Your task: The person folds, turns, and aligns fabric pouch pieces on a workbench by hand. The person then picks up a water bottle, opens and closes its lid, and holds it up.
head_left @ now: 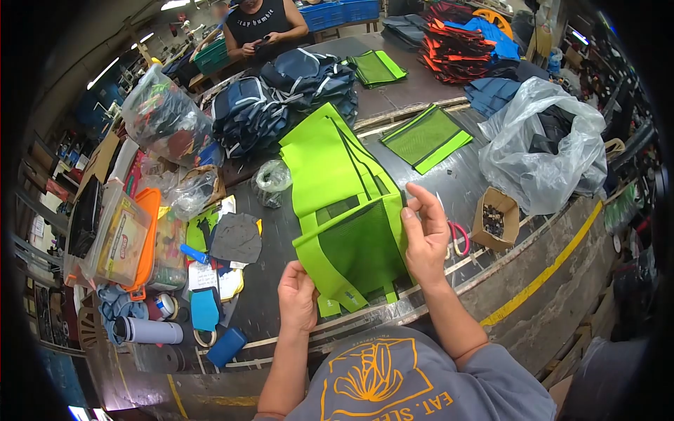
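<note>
Two hands on one piece: the lime green mesh panel lies between them, on the dark worktable right in front of my chest.

Left hand: fingers closed on the near lower corner of the panel, thumb on top, pinching the bound edge. Right hand: at the panel's right edge, thumb and fingertips drawn together on the hem, upper fingers loose and raised. Whether that pinch is firm, I cannot tell.

Long axis of the panel runs away from me, slanting up and to the left from my left grip toward the far stack of dark blue bags. The mesh pocket half sits nearest, between both grips; the plain green half stretches beyond them, out of reach of either hand without sliding.

Right of my right hand, just beside it: red-handled scissors, partly hidden by the hand. Farther right: small cardboard box of small dark parts. Beyond that hand, well apart: a second green mesh piece.

Left hand is the nearer one to my body; right hand sits higher along the edge.
</note>
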Tool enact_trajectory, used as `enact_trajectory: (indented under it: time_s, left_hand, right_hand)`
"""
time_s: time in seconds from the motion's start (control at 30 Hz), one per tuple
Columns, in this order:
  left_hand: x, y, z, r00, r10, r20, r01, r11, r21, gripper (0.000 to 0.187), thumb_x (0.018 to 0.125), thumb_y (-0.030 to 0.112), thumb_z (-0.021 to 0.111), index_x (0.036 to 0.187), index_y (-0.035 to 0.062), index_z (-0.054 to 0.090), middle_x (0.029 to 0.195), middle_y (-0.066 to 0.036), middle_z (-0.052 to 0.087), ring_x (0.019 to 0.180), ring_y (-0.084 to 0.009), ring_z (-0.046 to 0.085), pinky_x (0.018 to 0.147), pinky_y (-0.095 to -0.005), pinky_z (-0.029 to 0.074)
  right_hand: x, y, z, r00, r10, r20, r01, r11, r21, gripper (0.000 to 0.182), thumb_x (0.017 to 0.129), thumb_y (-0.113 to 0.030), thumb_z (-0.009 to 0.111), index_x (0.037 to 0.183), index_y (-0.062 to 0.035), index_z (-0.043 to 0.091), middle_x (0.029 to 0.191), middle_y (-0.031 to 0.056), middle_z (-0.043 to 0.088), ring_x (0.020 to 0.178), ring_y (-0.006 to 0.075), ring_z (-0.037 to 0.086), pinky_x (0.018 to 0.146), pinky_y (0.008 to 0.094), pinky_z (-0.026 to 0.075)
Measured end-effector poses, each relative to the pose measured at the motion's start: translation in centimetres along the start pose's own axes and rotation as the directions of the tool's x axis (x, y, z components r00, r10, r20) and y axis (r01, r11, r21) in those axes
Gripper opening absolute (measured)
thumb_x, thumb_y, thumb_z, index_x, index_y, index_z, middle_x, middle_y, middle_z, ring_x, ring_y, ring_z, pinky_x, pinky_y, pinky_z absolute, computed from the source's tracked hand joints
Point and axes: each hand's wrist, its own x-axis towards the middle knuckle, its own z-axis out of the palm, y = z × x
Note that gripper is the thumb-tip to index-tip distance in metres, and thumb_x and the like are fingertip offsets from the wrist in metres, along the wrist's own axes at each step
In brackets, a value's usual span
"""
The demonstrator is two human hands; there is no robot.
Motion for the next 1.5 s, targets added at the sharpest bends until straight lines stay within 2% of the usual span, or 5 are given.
enact_trajectory:
  time_s: [0.27, 0.43, 0.67, 1.1, 1.5]
  left_hand:
    - [-1.2, 2.5, 6.2, 0.936, 0.118, 0.331, -0.293, 0.784, 0.548, 0.035, 0.102, 0.003, 0.07, 0.137, -0.0006, 0.065, 0.123, -0.015, 0.076, 0.103, -0.0197, 0.075, 0.088, -0.0348, 0.061]
    - [-0.8, 1.4, 4.6, 0.921, -0.135, 0.365, -0.025, 0.915, 0.402, 0.027, 0.1, 0.002, 0.072, 0.126, -0.0003, 0.075, 0.12, -0.016, 0.077, 0.111, -0.021, 0.074, 0.093, -0.0348, 0.06]
    - [2.2, 2.4, 7.2, 0.833, 0.49, 0.258, -0.533, 0.582, 0.615, 0.024, 0.092, 0.004, 0.083, 0.116, -0.0004, 0.079, 0.113, -0.014, 0.079, 0.104, -0.0205, 0.075, 0.089, -0.0335, 0.06]
    - [0.1, 7.1, 8.6, 0.929, 0.243, 0.279, -0.368, 0.521, 0.77, 0.029, 0.088, 0.007, 0.087, 0.115, 0.0005, 0.08, 0.106, -0.013, 0.079, 0.092, -0.0234, 0.076, 0.081, -0.0343, 0.06]
    - [-0.2, 7.6, 10.7, 0.507, 0.432, 0.746, -0.822, -0.019, 0.57, 0.041, 0.081, 0.014, 0.093, 0.117, 0.0026, 0.078, 0.102, -0.01, 0.077, 0.089, -0.0247, 0.075, 0.078, -0.0365, 0.059]
  right_hand:
    - [-0.5, 0.4, 0.6, 0.999, 0.037, 0.011, -0.037, 0.999, 0.035, 0.041, 0.104, 0.003, 0.058, 0.145, -0.0008, 0.059, 0.099, -0.0043, 0.053, 0.085, 0.003, 0.046, 0.076, 0.0195, 0.039]
    - [-1.0, -0.4, 0.6, 0.985, 0.037, 0.167, -0.046, 0.998, 0.048, 0.044, 0.104, 0.005, 0.057, 0.147, -0.003, 0.059, 0.093, -0.007, 0.048, 0.076, 0.0002, 0.041, 0.064, 0.0175, 0.033]
    - [-1.2, -2.1, 0.4, 0.945, -0.02, 0.327, 0.0, 0.998, 0.061, 0.04, 0.102, 0.005, 0.059, 0.141, -0.0012, 0.064, 0.099, -0.0026, 0.059, 0.081, 0.0034, 0.051, 0.071, 0.0191, 0.041]
    - [0.9, -4.1, -2.1, 0.809, -0.332, 0.484, 0.445, 0.885, -0.136, 0.027, 0.08, 0.013, 0.071, 0.103, 0.0, 0.079, 0.1, 0.0147, 0.078, 0.088, 0.0229, 0.075, 0.078, 0.0325, 0.058]
    - [0.5, -3.9, -1.9, 0.79, -0.312, 0.528, 0.416, 0.905, -0.088, 0.03, 0.073, 0.013, 0.072, 0.098, -0.0025, 0.08, 0.094, 0.0117, 0.077, 0.081, 0.0234, 0.073, 0.072, 0.0313, 0.057]
